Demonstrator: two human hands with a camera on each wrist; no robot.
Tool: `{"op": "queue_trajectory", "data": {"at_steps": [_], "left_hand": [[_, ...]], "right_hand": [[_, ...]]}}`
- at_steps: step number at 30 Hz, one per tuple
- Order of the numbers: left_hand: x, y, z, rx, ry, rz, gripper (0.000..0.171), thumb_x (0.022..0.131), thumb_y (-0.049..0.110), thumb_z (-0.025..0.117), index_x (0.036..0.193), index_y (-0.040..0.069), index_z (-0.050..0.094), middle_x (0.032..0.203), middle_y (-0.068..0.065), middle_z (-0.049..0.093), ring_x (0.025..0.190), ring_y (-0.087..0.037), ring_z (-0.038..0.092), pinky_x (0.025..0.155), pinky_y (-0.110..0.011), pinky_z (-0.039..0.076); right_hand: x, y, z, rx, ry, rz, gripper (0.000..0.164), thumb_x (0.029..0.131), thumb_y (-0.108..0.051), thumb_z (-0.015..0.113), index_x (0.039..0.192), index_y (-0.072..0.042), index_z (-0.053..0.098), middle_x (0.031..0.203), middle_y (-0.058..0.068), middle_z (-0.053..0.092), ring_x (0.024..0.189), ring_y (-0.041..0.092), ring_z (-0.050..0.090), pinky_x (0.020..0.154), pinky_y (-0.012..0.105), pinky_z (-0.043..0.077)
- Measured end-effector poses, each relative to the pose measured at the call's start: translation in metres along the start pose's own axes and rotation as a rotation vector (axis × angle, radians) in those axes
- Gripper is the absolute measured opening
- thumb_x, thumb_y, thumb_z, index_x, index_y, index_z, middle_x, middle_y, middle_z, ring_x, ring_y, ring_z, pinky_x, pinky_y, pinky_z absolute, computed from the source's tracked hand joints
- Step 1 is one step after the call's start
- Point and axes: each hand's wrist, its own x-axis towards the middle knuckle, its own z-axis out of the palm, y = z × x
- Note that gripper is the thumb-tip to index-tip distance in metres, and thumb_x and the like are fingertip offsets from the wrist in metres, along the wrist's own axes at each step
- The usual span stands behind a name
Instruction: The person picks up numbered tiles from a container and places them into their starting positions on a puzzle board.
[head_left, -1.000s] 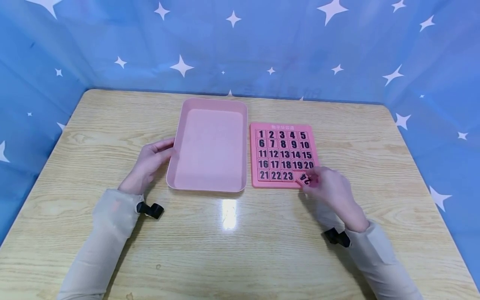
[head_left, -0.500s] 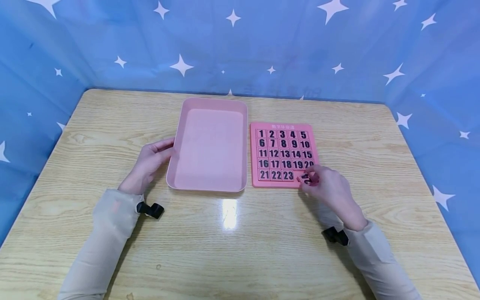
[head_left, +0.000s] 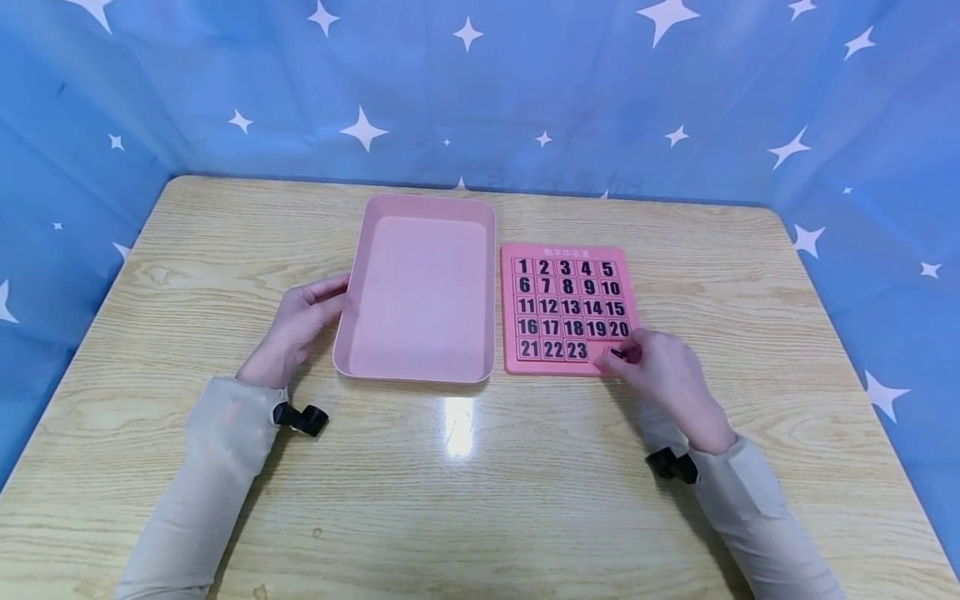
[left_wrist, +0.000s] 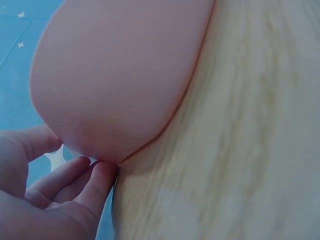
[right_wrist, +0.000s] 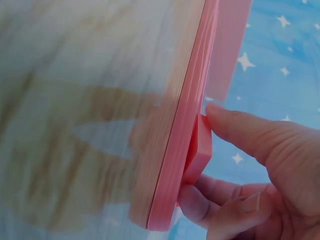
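At the lower right corner of a pink number puzzle board (head_left: 506,317), my right hand (head_left: 671,379) pinches a small pink number tile (right_wrist: 201,150) between thumb and fingers. In the right wrist view the tile stands tilted at the board's edge, and the hand covers most of its face in the head view. The bottom row shows tiles up to 23, with a bare recess to their right. My left hand (head_left: 288,333) touches the outer left side of a shallow pink tray (head_left: 420,308), thumb and fingertips against its wall (left_wrist: 120,90).
The tray has nothing in it and stands just left of the board. Both lie on a wood-grain table (head_left: 480,517). A blue star-patterned cloth (head_left: 420,67) hangs behind the table's far edge. Black cameras are strapped at both wrists.
The right fingers have turned the 24 tile over the corner recess, so its printed face, readable a second ago, is mostly hidden now. The left hand and tray stay put.
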Motion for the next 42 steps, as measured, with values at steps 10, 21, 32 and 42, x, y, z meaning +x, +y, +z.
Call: {"op": "queue_trajectory", "data": {"at_steps": [10, 21, 32, 42], "left_hand": [[0.002, 0.000, 0.003, -0.033, -0.012, 0.022, 0.049, 0.089, 0.003, 0.060, 0.132, -0.012, 0.043, 0.090, 0.020, 0.065, 0.091, 0.001, 0.057, 0.075, -0.011, 0.047], [0.002, 0.000, 0.003, -0.021, -0.007, 0.031, 0.048, 0.088, 0.002, 0.060, 0.131, -0.011, 0.045, 0.091, 0.020, 0.065, 0.094, 0.000, 0.055, 0.079, -0.011, 0.046], [0.002, -0.001, 0.004, -0.036, -0.010, 0.037, 0.047, 0.088, 0.001, 0.059, 0.131, -0.012, 0.044, 0.091, 0.019, 0.065, 0.093, 0.000, 0.056, 0.077, -0.011, 0.047], [-0.001, -0.001, 0.003, -0.029, -0.010, 0.020, 0.048, 0.089, 0.002, 0.060, 0.132, -0.012, 0.044, 0.091, 0.020, 0.064, 0.095, -0.001, 0.055, 0.078, -0.011, 0.046]], "right_hand": [[-0.002, 0.000, -0.011, 0.033, -0.113, -0.021, 0.026, 0.077, -0.027, 0.076, 0.082, -0.002, 0.068, 0.067, 0.003, 0.063, 0.056, 0.013, 0.051, 0.054, 0.030, 0.043], [-0.001, -0.003, -0.014, 0.035, -0.133, -0.009, 0.028, 0.076, -0.027, 0.077, 0.078, 0.000, 0.068, 0.064, 0.003, 0.064, 0.054, 0.013, 0.051, 0.053, 0.029, 0.043], [0.003, -0.005, -0.006, -0.035, -0.105, 0.002, 0.042, 0.078, -0.041, 0.074, 0.058, -0.012, 0.052, 0.050, -0.004, 0.044, 0.048, 0.012, 0.035, 0.045, 0.027, 0.029], [0.004, -0.001, -0.010, -0.038, -0.151, -0.053, 0.016, 0.080, -0.023, 0.072, 0.073, -0.009, 0.067, 0.069, 0.000, 0.065, 0.059, 0.012, 0.051, 0.053, 0.031, 0.041]]}}
